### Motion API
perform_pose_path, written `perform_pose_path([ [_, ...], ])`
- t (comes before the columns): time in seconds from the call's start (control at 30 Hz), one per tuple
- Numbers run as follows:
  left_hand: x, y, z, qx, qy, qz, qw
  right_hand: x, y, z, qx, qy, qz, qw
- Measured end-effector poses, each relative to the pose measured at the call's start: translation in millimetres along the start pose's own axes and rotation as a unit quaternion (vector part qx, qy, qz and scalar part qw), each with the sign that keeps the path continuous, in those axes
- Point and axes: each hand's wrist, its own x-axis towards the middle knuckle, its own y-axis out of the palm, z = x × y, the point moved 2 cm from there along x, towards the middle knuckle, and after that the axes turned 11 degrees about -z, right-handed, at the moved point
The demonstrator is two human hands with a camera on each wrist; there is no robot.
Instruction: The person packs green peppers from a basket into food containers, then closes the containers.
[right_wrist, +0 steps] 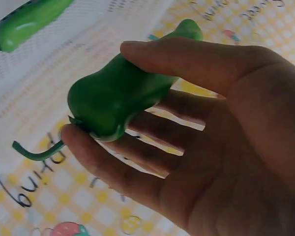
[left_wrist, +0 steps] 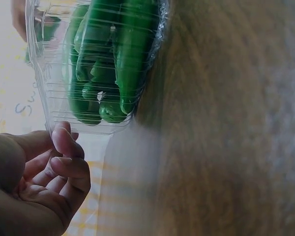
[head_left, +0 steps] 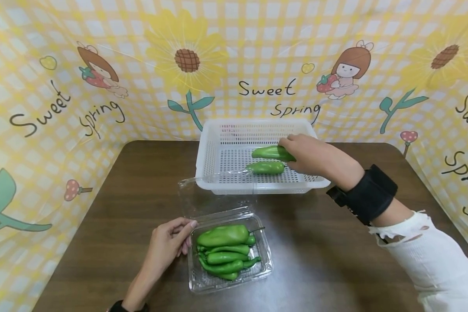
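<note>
My right hand (head_left: 313,157) grips a green pepper (head_left: 270,152) with a long curved stem, holding it over the white basket (head_left: 257,187). In the right wrist view the thumb lies along one side of this pepper (right_wrist: 105,101) and the fingers pass behind it. A second green pepper (head_left: 266,167) lies on the basket floor. Nearer me is a clear plastic box (head_left: 270,266) with several green peppers (head_left: 223,235) of mixed sizes inside. With thumb and fingertips, my left hand (head_left: 168,243) pinches the box's left back corner; the left wrist view shows this hand (left_wrist: 44,172) at the rim.
The box's hinged clear lid (head_left: 214,201) stands raised towards the basket and overlaps its front edge in the head view. A brown wooden table (head_left: 140,182) carries everything. Behind it and at both sides hangs a yellow checked cloth (head_left: 238,52) printed with flowers.
</note>
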Motion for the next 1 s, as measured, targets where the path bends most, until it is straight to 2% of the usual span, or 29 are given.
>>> perform_pose_path([
  [0.2, 2.7, 0.0, -0.7, 0.001, 0.001, -0.002, 1.0, -23.6, -11.4, 16.4, 0.019, -0.004, -0.019, 1.0],
  [0.37, 3.4, 0.3, -1.3, 0.004, 0.002, -0.002, 1.0, -37.4, -11.5, 29.5, 0.022, -0.024, -0.041, 0.999],
  [0.7, 3.0, 1.5, -1.8, 0.005, -0.001, 0.001, 1.0, -57.2, 3.5, 50.6, 0.036, -0.076, -0.083, 0.993],
  [1.0, 1.4, 3.2, -2.3, 0.002, -0.009, -0.001, 1.0, -64.7, 30.7, 85.3, 0.055, -0.114, -0.058, 0.99],
])
